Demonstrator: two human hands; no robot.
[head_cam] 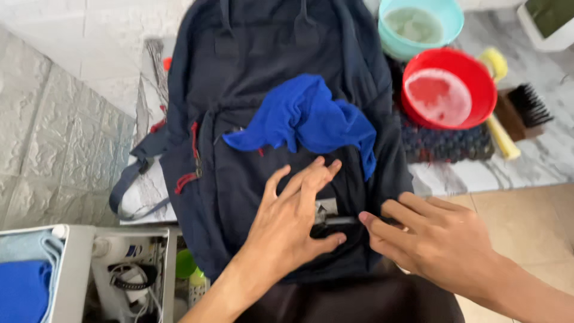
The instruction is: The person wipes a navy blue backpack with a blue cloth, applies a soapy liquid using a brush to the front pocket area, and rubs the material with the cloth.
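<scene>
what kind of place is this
Probably a home washing spot: a navy backpack lies on a marble counter beside a red basin of soapy water, a teal basin and a scrub brush.

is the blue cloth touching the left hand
Apart: the head view shows dark backpack fabric between the blue cloth and the left hand fingertips.

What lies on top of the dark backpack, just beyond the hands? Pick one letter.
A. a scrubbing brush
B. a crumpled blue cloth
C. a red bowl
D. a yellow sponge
B: a crumpled blue cloth lies on the front of the dark backpack, just beyond the left hand and right hand; the red bowl stands beside it.
</scene>
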